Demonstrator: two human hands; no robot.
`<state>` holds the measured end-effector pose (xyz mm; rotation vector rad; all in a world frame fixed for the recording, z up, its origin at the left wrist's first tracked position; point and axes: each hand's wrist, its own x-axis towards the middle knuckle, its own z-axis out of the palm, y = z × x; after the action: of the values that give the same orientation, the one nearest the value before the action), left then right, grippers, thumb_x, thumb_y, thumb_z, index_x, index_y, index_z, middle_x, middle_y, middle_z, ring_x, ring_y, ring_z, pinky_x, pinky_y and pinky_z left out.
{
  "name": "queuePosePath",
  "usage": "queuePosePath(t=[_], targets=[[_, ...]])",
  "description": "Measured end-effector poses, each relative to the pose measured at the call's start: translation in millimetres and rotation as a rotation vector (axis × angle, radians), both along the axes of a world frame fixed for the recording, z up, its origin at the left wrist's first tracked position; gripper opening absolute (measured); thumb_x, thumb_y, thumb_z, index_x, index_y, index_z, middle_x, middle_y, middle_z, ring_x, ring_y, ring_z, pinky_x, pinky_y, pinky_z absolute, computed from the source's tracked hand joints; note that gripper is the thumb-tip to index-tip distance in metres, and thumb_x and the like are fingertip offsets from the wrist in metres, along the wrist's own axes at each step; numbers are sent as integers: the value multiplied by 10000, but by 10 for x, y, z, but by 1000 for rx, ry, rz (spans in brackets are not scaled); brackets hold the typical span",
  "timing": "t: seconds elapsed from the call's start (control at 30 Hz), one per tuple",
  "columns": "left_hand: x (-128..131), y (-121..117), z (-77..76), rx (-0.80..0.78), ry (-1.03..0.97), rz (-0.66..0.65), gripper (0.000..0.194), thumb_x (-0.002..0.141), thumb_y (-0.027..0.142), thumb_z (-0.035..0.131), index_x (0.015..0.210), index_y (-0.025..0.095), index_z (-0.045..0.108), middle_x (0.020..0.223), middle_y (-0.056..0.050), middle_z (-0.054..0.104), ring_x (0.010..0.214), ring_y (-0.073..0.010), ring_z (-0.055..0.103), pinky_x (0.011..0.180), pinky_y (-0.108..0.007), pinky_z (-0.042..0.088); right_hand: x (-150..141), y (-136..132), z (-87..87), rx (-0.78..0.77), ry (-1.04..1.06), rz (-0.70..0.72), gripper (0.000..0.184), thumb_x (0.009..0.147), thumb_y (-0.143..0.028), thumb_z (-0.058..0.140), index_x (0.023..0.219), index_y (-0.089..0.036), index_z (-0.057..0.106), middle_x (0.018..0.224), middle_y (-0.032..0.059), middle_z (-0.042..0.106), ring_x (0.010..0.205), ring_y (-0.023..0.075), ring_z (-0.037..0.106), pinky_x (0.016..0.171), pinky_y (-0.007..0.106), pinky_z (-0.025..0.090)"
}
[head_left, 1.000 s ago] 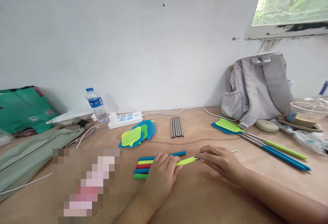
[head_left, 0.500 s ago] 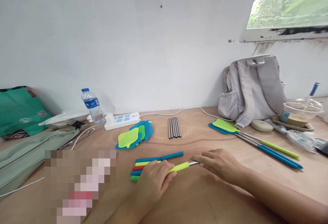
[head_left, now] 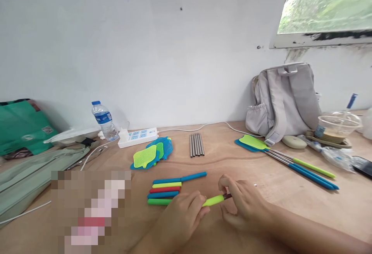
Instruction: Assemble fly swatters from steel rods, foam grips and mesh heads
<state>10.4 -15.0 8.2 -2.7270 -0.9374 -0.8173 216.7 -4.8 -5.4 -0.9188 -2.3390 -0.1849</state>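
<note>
My left hand (head_left: pixel 186 211) is closed around a lime-yellow handle sleeve (head_left: pixel 214 200), low in the middle of the view. A short piece of metal tube (head_left: pixel 227 196) sticks out of the sleeve's right end. My right hand (head_left: pixel 247 203) curves round that tube, forefinger arched above and thumb apart below; the tube's far end is hidden in the hand. Just beyond my left hand lie loose sleeves: two blue ones, one of them (head_left: pixel 194 176) angled, a yellow one (head_left: pixel 166 185), a red one (head_left: pixel 165 189), another blue one (head_left: pixel 163 195) and a green one (head_left: pixel 159 202).
Bare metal tubes (head_left: pixel 197 145) lie side by side farther back. Perforated fly swatter heads (head_left: pixel 145 157) are piled at left of them, near a power strip (head_left: pixel 138 137) and a water bottle (head_left: pixel 104 120). Assembled fly swatters (head_left: pixel 312 176) lie right, before a backpack (head_left: pixel 286 99).
Both hands and the yellow sleeve have moved slightly right and toward me. My right hand has gone from flat fingers over the tube to curled, parted fingers around its end.
</note>
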Motion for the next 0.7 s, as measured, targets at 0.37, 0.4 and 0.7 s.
queuePosePath(t=[0.37, 0.4, 0.7], targets=[[-15, 12, 80, 41, 57, -81, 274, 922, 216, 289, 820, 170, 539, 700, -25, 624, 606, -151, 565, 587, -262, 473, -31, -60, -59, -268, -33, 63, 272, 687, -118, 423, 947, -197, 447, 862, 40, 518, 710, 163, 529, 606, 263, 408], [-43, 33, 112, 67, 36, -101, 235, 908, 196, 324, 824, 170, 542, 689, -20, 622, 613, -153, 559, 618, -280, 471, -40, -46, -49, -306, -44, 84, 257, 718, -129, 428, 961, -199, 475, 889, 45, 515, 716, 157, 529, 609, 259, 411], [-834, 607, 52, -17, -277, 505, 326, 826, 79, 318, 993, 175, 581, 1019, -78, 607, 991, -202, 545, 881, -365, 443, -4, 123, -62, -277, -17, 203, 303, 649, -56, 493, 853, -230, 634, 841, 36, 531, 774, 168, 510, 699, 313, 396]])
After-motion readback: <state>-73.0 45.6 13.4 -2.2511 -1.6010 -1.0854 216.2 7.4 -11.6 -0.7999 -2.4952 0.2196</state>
